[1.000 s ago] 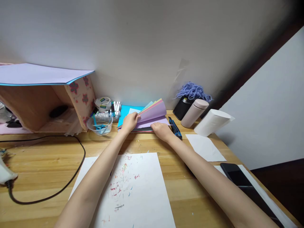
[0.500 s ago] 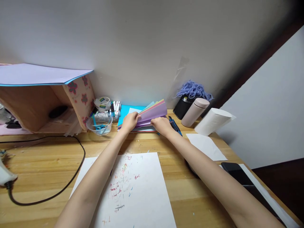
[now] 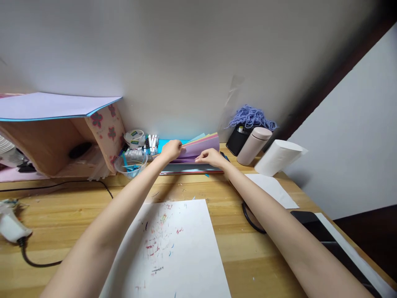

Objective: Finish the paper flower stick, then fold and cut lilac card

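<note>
At the back of the desk lies a stack of coloured paper (image 3: 186, 168). My left hand (image 3: 171, 150) is closed on the left part of a lifted bunch of sheets (image 3: 203, 149), with purple in front and pink, yellow and light green edges fanned behind. Below that bunch, my right hand (image 3: 211, 157) pinches at the front edge of a lower purple sheet (image 3: 188, 159); its thumb and forefinger are close together there. Part of a bright blue sheet (image 3: 167, 143) shows behind my left hand. Blue-handled cutters or similar tools (image 3: 224, 156) are mostly hidden behind my right wrist.
A clear tub (image 3: 130, 164) with blue scraps, markers (image 3: 152, 142) and tape rolls (image 3: 134, 138) stand left of the stack. To its right are a flask (image 3: 254, 145), tissue pack (image 3: 278, 158) and yarn (image 3: 251, 117). A marked white sheet (image 3: 186, 244) lies in front; a glue gun (image 3: 13, 223) is far left.
My right hand has shifted slightly left and up along the purple sheets, its fingers now pinched. My left hand still holds the bunch, a little higher. The view has tilted slightly.
</note>
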Action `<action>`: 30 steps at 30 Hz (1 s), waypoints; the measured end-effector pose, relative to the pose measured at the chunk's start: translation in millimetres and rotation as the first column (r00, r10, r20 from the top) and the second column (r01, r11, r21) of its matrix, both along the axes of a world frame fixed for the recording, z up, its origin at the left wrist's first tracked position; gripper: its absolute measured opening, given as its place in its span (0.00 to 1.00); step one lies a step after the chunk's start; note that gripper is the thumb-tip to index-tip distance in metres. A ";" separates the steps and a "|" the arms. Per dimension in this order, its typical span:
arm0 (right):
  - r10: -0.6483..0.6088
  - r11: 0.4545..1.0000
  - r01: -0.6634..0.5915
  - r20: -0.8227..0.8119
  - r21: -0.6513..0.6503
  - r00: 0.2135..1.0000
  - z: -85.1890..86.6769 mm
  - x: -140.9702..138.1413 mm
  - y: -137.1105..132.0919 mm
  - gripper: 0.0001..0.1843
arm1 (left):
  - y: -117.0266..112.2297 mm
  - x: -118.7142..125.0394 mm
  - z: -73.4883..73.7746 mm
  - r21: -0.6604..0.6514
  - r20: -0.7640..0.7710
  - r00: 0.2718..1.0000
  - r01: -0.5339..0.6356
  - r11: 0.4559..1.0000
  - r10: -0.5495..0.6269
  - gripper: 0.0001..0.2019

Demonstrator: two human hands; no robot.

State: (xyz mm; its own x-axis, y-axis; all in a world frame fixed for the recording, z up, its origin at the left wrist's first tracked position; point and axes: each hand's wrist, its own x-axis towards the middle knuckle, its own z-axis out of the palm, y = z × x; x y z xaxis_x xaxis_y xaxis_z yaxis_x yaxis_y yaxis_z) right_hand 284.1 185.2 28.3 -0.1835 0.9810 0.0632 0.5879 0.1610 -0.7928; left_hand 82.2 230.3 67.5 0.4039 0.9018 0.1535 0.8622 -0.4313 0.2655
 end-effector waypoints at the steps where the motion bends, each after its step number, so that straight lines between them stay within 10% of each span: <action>1: 0.001 1.000 -0.001 0.001 0.001 1.000 -1.1 1.0 0.9 0.13 | 2.9 1.1 4.4 -0.005 -0.013 1.000 0.004 1.000 -0.004 0.12; 9: -0.085 0.956 -0.011 0.311 0.293 0.947 -0.8 -9.4 -11.0 0.09 | 11.4 5.4 14.2 -0.014 -0.081 0.996 -0.029 0.999 0.028 0.12; 12: -0.065 0.876 -0.237 0.589 0.421 0.805 1.4 -16.6 -23.3 0.15 | 9.6 4.6 12.2 -0.008 -0.081 0.996 -0.032 0.999 0.031 0.12; 17: 0.069 0.809 -0.499 0.791 0.312 0.607 1.0 -21.4 -32.0 0.11 | 7.3 3.0 9.7 0.013 -0.075 0.997 -0.033 0.999 0.034 0.13; 30: 0.054 0.850 -0.479 0.866 0.221 0.497 3.9 -35.7 -37.0 0.13 | 6.3 2.2 7.2 0.014 -0.054 0.998 -0.037 0.999 0.038 0.12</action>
State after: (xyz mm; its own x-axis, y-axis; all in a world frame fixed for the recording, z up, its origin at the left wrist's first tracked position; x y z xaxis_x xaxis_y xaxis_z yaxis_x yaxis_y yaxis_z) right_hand 248.4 148.1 32.2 -0.6064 0.7904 0.0864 0.7889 0.5845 0.1900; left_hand 84.4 236.6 74.7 0.3779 0.9145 0.1442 0.8907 -0.4016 0.2128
